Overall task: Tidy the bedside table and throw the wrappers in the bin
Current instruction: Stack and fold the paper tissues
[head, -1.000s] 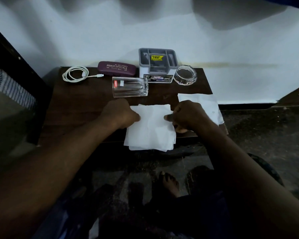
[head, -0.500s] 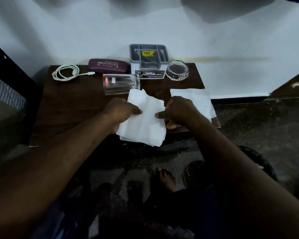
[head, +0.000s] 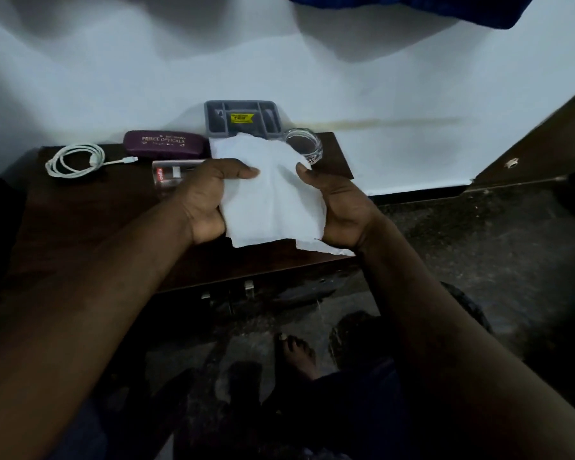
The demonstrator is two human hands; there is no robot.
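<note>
I hold a white tissue sheet (head: 273, 194) up above the dark wooden bedside table (head: 90, 220). My left hand (head: 206, 197) grips its left edge, thumb on top. My right hand (head: 339, 207) grips its right edge. A second white tissue (head: 326, 249) lies on the table under my right hand, mostly hidden. The raised sheet covers the front of the grey organiser (head: 243, 119).
On the table lie a coiled white cable (head: 77, 160), a maroon glasses case (head: 166, 144), a clear tumbler on its side (head: 170, 175) and a glass ashtray (head: 304, 144). A white wall stands behind. The dark floor and my bare foot (head: 292, 353) are below.
Both hands have lifted the tissue off the table's front edge and raised it toward the back, turning it to face me. The other objects have not moved.
</note>
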